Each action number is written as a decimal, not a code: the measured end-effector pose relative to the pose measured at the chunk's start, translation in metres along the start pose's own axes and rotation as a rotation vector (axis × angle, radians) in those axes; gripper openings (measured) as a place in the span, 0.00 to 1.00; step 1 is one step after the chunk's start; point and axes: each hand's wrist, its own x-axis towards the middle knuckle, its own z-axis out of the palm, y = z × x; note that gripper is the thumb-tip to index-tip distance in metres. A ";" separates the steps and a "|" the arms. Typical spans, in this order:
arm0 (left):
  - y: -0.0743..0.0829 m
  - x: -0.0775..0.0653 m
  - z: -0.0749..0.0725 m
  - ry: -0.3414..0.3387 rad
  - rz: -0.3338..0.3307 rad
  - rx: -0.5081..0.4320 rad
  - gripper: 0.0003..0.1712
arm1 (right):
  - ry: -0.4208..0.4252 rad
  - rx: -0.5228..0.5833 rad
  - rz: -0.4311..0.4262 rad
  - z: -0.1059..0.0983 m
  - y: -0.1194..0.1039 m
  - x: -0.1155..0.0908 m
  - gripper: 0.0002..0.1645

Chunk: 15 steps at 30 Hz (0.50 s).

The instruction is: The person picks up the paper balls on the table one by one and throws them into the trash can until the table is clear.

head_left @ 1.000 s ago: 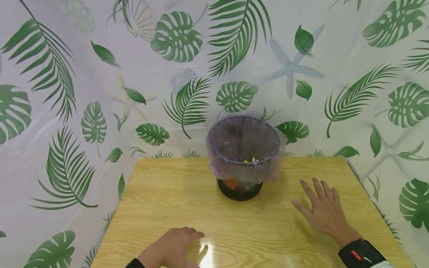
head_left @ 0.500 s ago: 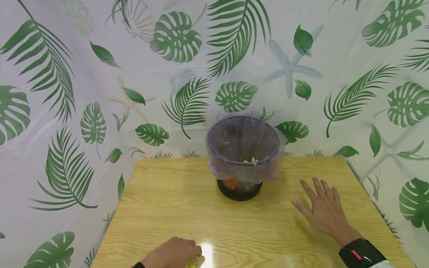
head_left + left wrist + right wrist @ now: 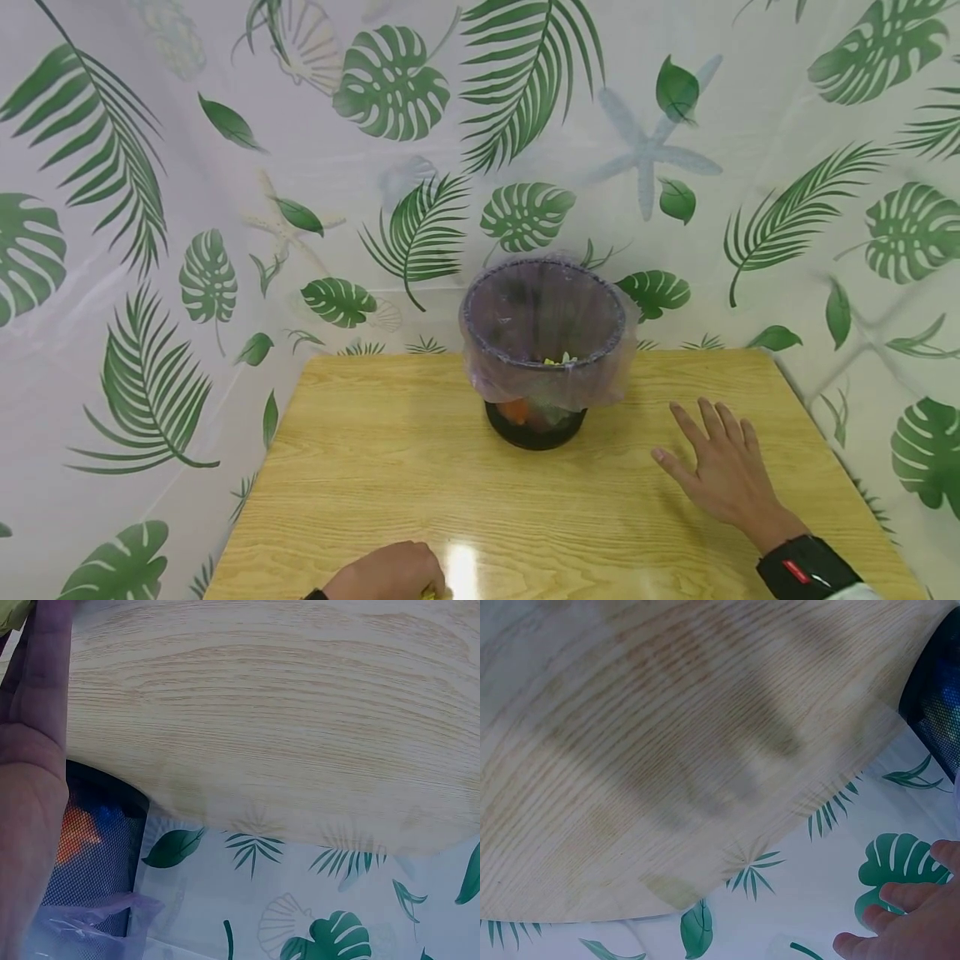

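Note:
At the bottom edge of the head view, my left hand (image 3: pixel 390 572) grips a small yellow thing (image 3: pixel 428 593), mostly hidden by the fingers. In the left wrist view this yellow thing (image 3: pixel 10 615) looks thin and crumpled, like paper or a wrapper, with its kind unclear. My right hand (image 3: pixel 723 471) is spread palm down with nothing in it, low over the right side of the wooden table (image 3: pixel 360 467). The same right hand (image 3: pixel 911 907) enters the right wrist view at its lower right corner, fingers extended.
A dark mesh waste bin (image 3: pixel 534 435) stands at the table's back middle, lined with a translucent purple bag (image 3: pixel 547 385). Inside it show an orange thing (image 3: pixel 514 409) and yellow and white bits (image 3: pixel 561 360). A leaf-patterned sheet (image 3: pixel 442 142) hangs behind and at both sides.
My left hand has drawn back toward the near edge, and its fingers have gone from extended to curled round the yellow thing. The right hand keeps its place.

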 end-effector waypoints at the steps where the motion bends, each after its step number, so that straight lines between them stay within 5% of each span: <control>1: 0.000 0.000 0.000 0.003 -0.001 -0.007 0.11 | 0.000 -0.002 -0.001 0.000 -0.001 0.000 0.49; 7: 0.000 -0.001 -0.012 0.046 -0.038 0.046 0.01 | 0.002 -0.006 -0.004 -0.001 -0.004 0.001 0.49; 15: 0.000 0.010 -0.047 0.223 -0.108 0.152 0.16 | -0.006 0.003 0.000 -0.002 -0.005 0.001 0.48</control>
